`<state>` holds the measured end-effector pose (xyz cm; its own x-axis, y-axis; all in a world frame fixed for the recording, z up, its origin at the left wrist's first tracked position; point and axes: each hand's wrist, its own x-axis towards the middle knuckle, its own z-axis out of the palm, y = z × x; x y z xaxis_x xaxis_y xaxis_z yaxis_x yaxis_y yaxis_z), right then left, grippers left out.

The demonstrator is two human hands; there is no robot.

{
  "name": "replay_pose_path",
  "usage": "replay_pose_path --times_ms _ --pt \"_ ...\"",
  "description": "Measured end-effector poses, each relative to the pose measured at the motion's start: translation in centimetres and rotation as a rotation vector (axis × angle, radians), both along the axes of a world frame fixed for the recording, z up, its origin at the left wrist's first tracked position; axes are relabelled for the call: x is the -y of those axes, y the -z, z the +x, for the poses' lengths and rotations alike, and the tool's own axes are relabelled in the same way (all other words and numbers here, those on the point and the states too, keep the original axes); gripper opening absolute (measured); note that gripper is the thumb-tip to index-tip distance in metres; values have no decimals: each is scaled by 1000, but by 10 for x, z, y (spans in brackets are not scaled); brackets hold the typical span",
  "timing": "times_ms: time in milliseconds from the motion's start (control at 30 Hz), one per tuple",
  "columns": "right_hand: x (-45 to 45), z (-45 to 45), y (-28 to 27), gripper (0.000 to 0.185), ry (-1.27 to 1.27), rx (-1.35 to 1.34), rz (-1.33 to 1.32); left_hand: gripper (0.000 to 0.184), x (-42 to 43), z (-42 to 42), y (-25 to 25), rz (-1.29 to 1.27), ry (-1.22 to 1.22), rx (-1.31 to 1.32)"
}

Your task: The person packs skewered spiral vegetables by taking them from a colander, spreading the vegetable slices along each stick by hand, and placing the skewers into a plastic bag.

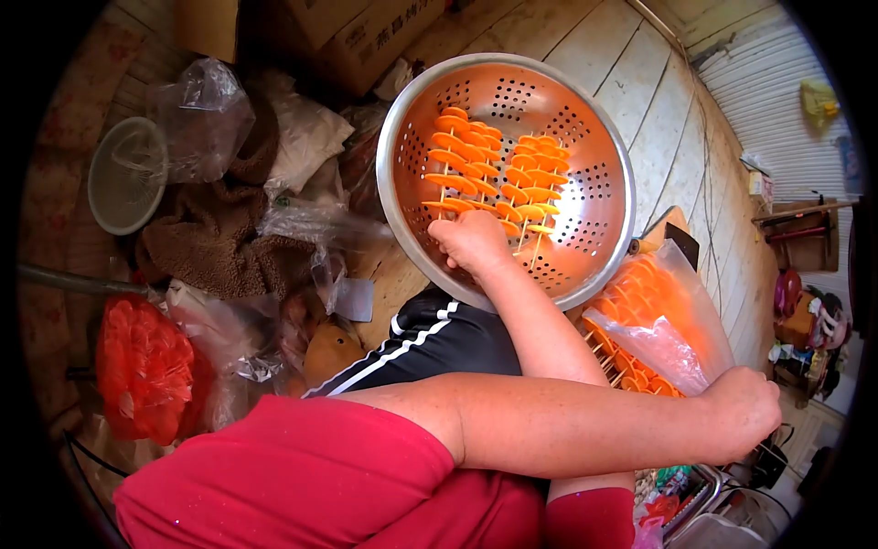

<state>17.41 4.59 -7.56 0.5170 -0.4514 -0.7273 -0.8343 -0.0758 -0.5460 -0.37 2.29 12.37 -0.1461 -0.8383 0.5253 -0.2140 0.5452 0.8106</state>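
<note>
My right hand (471,242) reaches into a metal colander (608,265), its fingers closed at the lower end of a skewer of orange slices (450,165). Beside it in the colander rest more skewers of thin round orange slices (538,178). My left arm crosses over the right one. Far to the right, my left hand (743,414) is closed in a fist, and a thin stick (779,457) pokes out below it. Between the arms and the colander lies a clear plastic bag (672,352) over many more skewered orange slices (640,297).
On the left are a pale plastic basket (128,178), a brown fleecy cloth (219,238), a red plastic bag (142,366) and crumpled clear bags (206,119). Cardboard boxes (366,46) stand behind. A dark blade (682,240) lies near a wooden board (666,224) on the right.
</note>
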Motion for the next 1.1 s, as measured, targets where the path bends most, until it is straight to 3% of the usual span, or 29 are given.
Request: replay_pose_path --times_ms 67,133,433,600,700,767,833,867,1100 --pt "-2 -2 0 31 148 41 133 9 0 -2 2 -5 -9 -22" --pt "-3 -5 -5 11 499 241 506 10 0 -2 3 -6 -17 -46" --pt "4 -41 -27 18 591 655 822 10 0 -3 4 -3 -27 -98" --pt "-7 -104 -75 20 437 651 662 8 2 -2 9 -108 -30 -140" --pt "-19 -166 -88 18 434 568 533 6 2 2 10 -117 -17 -126" --pt "-53 -211 -79 18 642 668 344 7 2 6 11 -127 -15 -143" --pt "-74 -252 -113 15 666 491 252 9 2 9 11 -143 -49 -139" --pt "-84 -269 -128 17 553 515 190 10 2 10 10 -155 -65 -119" --pt "-180 -387 -169 16 898 470 403 12 -2 4 7 -137 -61 -141"
